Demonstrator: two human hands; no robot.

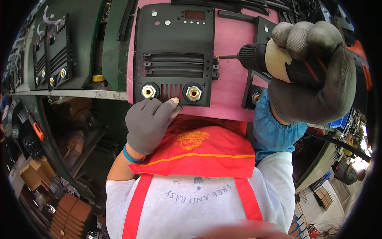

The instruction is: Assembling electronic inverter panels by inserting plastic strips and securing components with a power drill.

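A black equipment front panel (175, 44) lies on a pink board (230, 93) before me. It carries slatted louvres, a small dark display window and two brass-centred hex-nut sockets (193, 93). My left hand (149, 123), in a grey glove, grips the panel's lower edge, fingertips by the slots between the sockets. My right hand (314, 75), also gloved, is closed around a cordless drill (274, 59) with a black chuck and orange trim. The drill points left, and its long bit (227, 57) reaches the panel's right side beside the louvres. A small brass-coloured piece shows at the bit's tip.
A second black panel (264, 28) lies partly under the drill at right. More panels with brass sockets (51, 59) stand on the green bench at left. Black strips (234, 15) lie at the far edge. A cardboard box (36, 171) sits lower left.
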